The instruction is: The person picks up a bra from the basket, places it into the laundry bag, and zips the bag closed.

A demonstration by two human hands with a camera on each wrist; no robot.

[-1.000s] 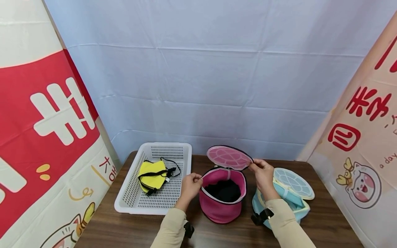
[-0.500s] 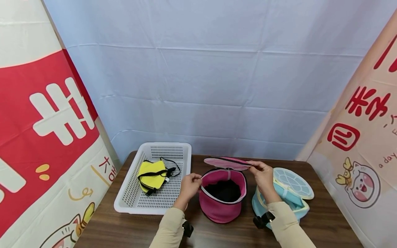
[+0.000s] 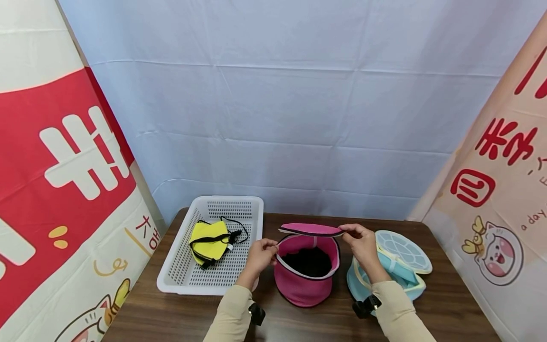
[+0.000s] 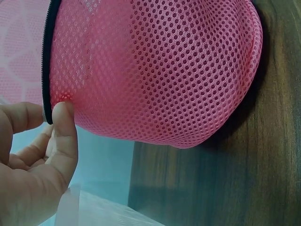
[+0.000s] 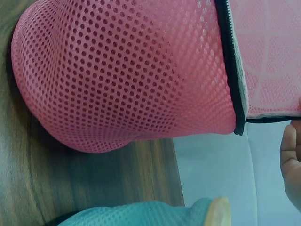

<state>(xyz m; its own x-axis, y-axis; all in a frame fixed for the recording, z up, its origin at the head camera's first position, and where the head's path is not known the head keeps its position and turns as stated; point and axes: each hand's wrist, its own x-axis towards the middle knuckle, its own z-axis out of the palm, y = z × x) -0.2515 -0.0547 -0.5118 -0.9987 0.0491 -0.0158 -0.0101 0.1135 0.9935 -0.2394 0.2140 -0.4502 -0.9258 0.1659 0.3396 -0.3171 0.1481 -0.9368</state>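
Observation:
A round pink mesh laundry bag [image 3: 304,289] stands on the table with its lid [image 3: 311,229] raised, and something black [image 3: 309,262] lies inside. My left hand [image 3: 260,259] pinches the zippered rim at the bag's left side; in the left wrist view the thumb and forefinger hold the black zipper edge [image 4: 46,70]. With my right hand [image 3: 361,242] I pinch the right edge of the lid, which tilts above the opening. In the right wrist view only part of that hand [image 5: 292,157] shows at the right border, beside the lid's edge.
On the left is a white perforated basket [image 3: 171,278] holding a yellow bundle with black straps [image 3: 211,242]. A blue mesh bag [image 3: 356,280], its lid [image 3: 403,249] folded back, stands at the right, partly under my right forearm. A pale curtain [image 3: 273,118] hangs behind the table.
The pink lid has come down forward from a raised tilt, so its outer face now shows. My right hand has moved slightly with it; the left hand keeps its hold on the rim.

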